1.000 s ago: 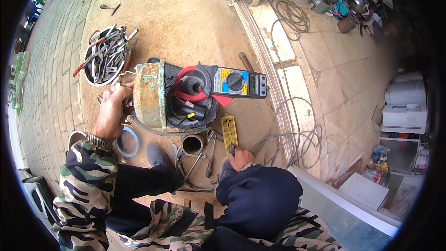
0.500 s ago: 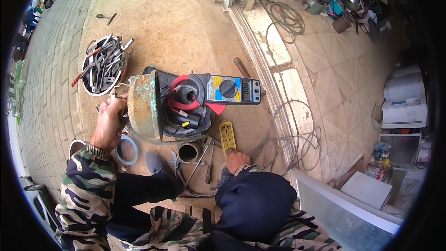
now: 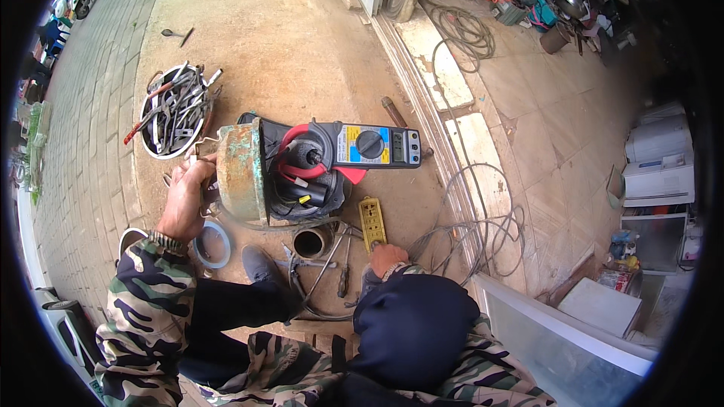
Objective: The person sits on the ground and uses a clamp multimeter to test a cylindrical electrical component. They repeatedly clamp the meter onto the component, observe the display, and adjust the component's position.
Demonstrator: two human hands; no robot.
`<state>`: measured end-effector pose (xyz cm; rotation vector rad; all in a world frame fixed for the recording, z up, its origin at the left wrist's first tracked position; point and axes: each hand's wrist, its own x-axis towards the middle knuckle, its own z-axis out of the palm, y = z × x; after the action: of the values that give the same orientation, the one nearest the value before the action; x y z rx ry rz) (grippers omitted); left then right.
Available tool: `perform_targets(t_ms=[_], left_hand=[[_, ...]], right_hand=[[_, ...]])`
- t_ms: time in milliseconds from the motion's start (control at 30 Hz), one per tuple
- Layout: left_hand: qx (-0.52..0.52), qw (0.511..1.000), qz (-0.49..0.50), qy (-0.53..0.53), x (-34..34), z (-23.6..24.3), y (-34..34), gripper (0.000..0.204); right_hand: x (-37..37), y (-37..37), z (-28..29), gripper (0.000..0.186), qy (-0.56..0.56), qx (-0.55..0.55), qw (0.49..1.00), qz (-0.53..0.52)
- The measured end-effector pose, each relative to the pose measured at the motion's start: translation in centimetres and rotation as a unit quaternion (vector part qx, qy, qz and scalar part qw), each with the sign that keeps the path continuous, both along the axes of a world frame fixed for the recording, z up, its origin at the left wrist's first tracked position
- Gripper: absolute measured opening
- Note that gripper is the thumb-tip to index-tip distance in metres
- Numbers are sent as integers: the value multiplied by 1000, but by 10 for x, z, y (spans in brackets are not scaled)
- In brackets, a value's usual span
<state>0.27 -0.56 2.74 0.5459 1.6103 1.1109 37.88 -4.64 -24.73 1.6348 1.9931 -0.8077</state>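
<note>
A rusty green motor housing (image 3: 241,173) lies on its side, with a dark finned body and a black capacitor (image 3: 311,194) beside it. A clamp meter (image 3: 371,145) with red jaws rests across the top, its jaws over the dark part and its screen lit. My left hand (image 3: 183,200) is closed at the housing's left side, fingers pinched near thin wires and a small pale piece; what they grip is partly hidden. My right hand (image 3: 387,258) is closed at the near end of a yellow power strip (image 3: 372,220) on the ground. My covered knee hides that wrist.
A white basin (image 3: 160,154) of hand tools stands at the left. A blue-grey ring (image 3: 212,245), a short metal cylinder (image 3: 309,243) and loose tools lie before my feet. Cable (image 3: 483,218) loops over the door sill at the right. A glass door (image 3: 558,332) stands at lower right.
The whole view has shifted slightly. The meter's screen reading looks different and fainter. Both hands keep nearly the same places at the housing and the power strip.
</note>
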Motion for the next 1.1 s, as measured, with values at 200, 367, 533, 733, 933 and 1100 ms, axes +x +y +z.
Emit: perform_targets(t_ms=[200, 367, 533, 733, 933, 1100], left_hand=[[-27, 999, 13, 40, -5, -2, -2, 39], [9, 1000, -22, 18, -10, 2, -6, 32], [13, 999, 7, 31, 0, 6, -4, 24], [11, 1000, 13, 17, 5, 7, 0, 28], [5, 1000, 9, 12, 6, 8, 0, 30], [6, 1000, 6, 18, 9, 11, 2, 29]], right_hand=[[1, 1, 2, 32, 27, 14, 999, 30], [0, -1, -13, 31, 36, 12, 999, 33], [5, -3, -14, 28, 58, 17, 998, 35], [7, -1, -5, 28, 58, 30, 998, 23], [8, -2, -8, 29, 77, 24, 996, 31], [12, -5, -17, 31, 83, 30, 995, 41]])
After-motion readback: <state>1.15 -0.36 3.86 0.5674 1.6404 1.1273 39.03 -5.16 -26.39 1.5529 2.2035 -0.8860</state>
